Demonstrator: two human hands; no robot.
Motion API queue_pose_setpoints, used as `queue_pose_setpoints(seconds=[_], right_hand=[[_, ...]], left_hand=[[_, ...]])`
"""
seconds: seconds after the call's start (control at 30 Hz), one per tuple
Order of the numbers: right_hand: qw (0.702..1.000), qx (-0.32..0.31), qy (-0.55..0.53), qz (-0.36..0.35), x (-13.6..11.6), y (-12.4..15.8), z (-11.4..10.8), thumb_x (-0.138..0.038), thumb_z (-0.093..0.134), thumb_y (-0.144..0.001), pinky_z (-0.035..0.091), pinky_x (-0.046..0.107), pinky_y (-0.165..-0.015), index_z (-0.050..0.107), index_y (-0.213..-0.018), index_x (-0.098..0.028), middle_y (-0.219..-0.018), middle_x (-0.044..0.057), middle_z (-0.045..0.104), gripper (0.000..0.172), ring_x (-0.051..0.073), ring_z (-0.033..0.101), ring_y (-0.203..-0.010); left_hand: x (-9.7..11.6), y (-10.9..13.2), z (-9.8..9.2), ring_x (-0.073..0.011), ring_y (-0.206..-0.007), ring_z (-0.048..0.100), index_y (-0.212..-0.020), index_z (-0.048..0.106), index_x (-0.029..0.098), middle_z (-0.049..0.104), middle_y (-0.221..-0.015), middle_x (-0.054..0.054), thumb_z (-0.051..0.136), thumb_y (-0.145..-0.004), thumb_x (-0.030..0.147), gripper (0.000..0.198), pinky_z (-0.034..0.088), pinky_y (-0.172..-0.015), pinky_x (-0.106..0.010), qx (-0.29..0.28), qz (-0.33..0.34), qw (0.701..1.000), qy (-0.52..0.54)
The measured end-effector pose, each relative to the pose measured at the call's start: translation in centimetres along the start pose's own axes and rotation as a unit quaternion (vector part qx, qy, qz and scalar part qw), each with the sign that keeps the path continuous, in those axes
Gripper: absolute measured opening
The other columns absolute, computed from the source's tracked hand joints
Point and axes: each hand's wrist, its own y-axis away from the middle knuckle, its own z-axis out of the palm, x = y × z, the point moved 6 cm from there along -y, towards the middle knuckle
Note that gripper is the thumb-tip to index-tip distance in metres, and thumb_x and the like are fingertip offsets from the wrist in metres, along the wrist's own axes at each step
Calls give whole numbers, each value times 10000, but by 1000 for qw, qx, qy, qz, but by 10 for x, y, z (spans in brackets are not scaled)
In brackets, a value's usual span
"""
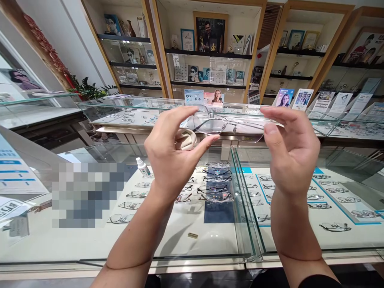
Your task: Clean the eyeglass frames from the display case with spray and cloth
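Observation:
A pair of thin metal-framed eyeglasses (213,126) is held up in front of me, above the glass counter. My left hand (168,150) is around its left side, with the index finger at the upper rim and the thumb below the lens. A folded cream cloth (185,141) is tucked in the palm under the curled fingers of that same hand. My right hand (292,150) has its thumb and fingers at the other end of the eyeglasses, by the right lens. The exact contact of the fingertips there is partly hidden.
Below lies a glass display counter (210,256) with rows of eyeglass frames (215,188). A small white spray bottle (143,167) stands left of my forearm. A gold-coloured small piece (193,235) lies nearer. Another glass counter (135,105) and wall shelves (207,52) stand behind.

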Motion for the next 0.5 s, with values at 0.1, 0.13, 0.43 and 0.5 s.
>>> queue_pose_setpoints(seconds=[0.1,0.13,0.43,0.5], right_hand=[[999,-42,29,-13,-9,0,4,-305,655,-1073,593,574,-1118,761,-1187,-303,-1306,84,796,155,322,734,-1308],[997,-63,40,-10,-11,0,7,-290,664,-1064,571,584,-1145,774,-1149,-303,-1293,75,804,140,322,736,-1296],[986,-158,36,38,-3,1,16,-268,669,-1043,530,556,-1129,788,-995,-290,-1213,58,840,130,328,747,-1226],[985,-168,20,43,-2,1,16,-263,670,-1043,534,554,-1120,784,-990,-289,-1210,57,843,128,326,753,-1218]], left_hand=[[3,0,6,-329,-1285,752,-1429,702,420,780,-1367,-57,884,-943,550,535,726,-924,-507,-29,6,1000,2],[3,1,9,-327,-1275,756,-1419,710,408,779,-1373,-62,890,-942,536,526,725,-933,-495,-39,7,999,8],[8,2,17,-288,-1305,756,-1377,730,313,786,-1392,-85,912,-944,462,493,693,-1012,-381,-80,19,997,14],[9,2,17,-283,-1296,760,-1364,737,310,793,-1380,-85,917,-940,455,483,693,-986,-362,-80,23,996,18]])
